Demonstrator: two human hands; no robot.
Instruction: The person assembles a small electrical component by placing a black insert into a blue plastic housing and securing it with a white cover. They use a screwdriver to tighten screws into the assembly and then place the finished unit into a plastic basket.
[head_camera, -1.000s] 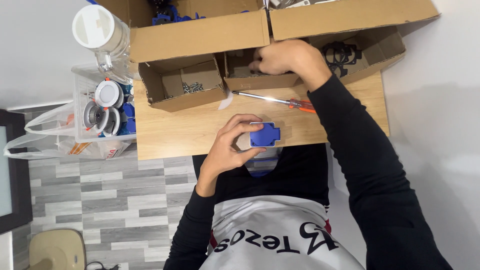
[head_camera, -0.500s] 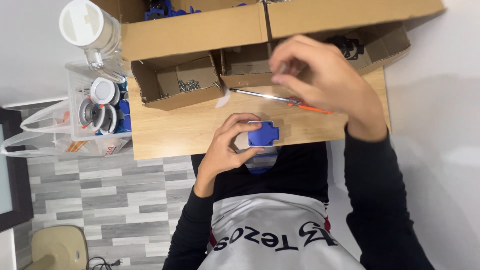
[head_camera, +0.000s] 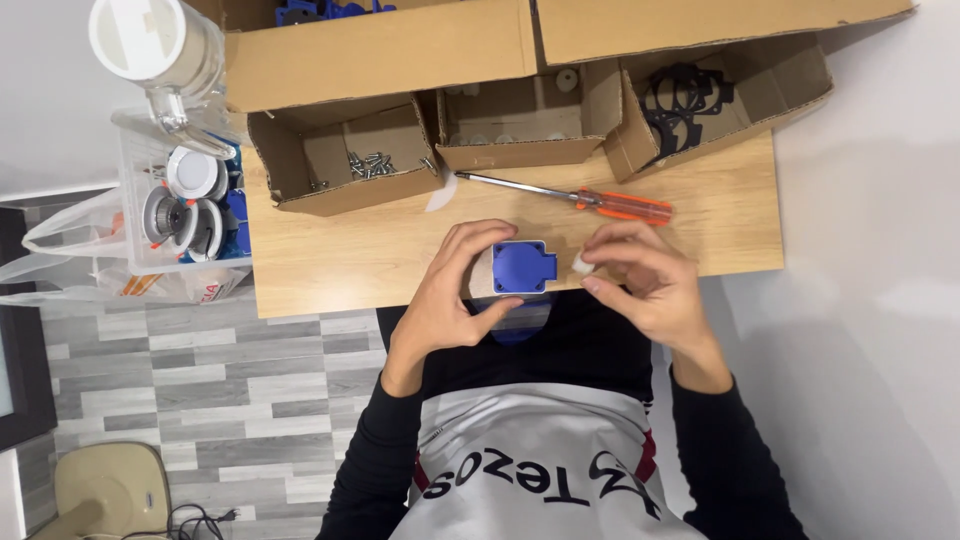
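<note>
My left hand (head_camera: 450, 290) grips a blue square plastic socket part (head_camera: 523, 267) at the near edge of the wooden table (head_camera: 340, 250). Just right of it, my right hand (head_camera: 645, 280) pinches a small white round piece (head_camera: 582, 263) between thumb and fingertips, close to the blue part but apart from it. An orange-handled screwdriver (head_camera: 585, 197) lies on the table just beyond both hands.
Three open cardboard boxes stand at the table's far side: one with screws (head_camera: 372, 163), one with small white pieces (head_camera: 520, 125), one with black ring parts (head_camera: 685, 95). A clear bin of round fittings (head_camera: 185, 205) and a jar (head_camera: 160, 45) stand left.
My right hand has come back from the middle box to the table's near edge, now holding a small white piece beside the blue part. The left hand has stayed put.
</note>
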